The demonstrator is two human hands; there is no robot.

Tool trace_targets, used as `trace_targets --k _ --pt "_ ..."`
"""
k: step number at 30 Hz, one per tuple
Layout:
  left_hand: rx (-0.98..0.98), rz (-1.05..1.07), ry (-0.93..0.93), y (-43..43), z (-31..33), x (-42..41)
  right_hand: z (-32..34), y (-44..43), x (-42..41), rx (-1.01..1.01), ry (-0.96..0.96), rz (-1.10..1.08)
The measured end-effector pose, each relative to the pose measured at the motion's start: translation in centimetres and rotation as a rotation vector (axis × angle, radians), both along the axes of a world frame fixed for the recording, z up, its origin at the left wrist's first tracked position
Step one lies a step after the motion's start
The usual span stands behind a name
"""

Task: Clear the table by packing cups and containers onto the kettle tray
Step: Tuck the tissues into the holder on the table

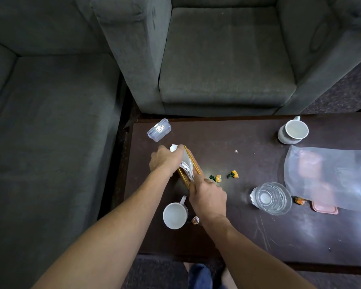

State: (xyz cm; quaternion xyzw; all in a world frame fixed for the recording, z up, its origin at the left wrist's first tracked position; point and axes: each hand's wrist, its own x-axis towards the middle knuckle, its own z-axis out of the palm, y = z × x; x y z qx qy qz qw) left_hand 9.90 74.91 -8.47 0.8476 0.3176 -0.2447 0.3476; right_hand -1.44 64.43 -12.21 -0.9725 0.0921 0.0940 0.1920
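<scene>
While the left hand (165, 159) curls around white napkins (187, 166) at the upper end of a gold wire holder (193, 161), the right hand (208, 198) pinches the holder's lower end. The holder's long axis runs from upper left to lower right, on the left part of the table (227, 236). Above lies a clear container (158, 130), its long axis toward upper right; its red-and-white label is too small to read. A white cup (174, 214) stands below, its handle pointing up-right.
</scene>
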Motion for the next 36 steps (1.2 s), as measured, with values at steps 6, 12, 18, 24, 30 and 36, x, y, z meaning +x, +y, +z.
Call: trace_targets --k 6,12,18,24,30,36 --pt "-0.312 0.220 0.094 -0.4 -0.3 -1.6 0.1 0.1 0.2 0.054 -0.010 0.012" --pt "-0.387 0.194 0.068 -1.1 -0.4 -2.3 1.0 -0.1 0.6 0.133 -0.049 -0.007" --pt "-0.409 0.135 0.037 -1.4 -0.1 -1.8 1.8 -1.6 -0.4 0.229 -0.136 -0.191" --pt "-0.370 0.023 -0.039 -2.5 0.4 -0.7 2.0 -2.3 0.6 0.457 0.070 -0.143" --pt "0.056 -0.213 -0.077 -4.1 0.7 -1.4 2.2 -2.8 2.2 0.511 0.198 -0.173" --pt "0.161 -0.199 -0.160 -5.0 0.8 -0.6 2.5 -4.3 2.1 0.537 0.148 -0.198"
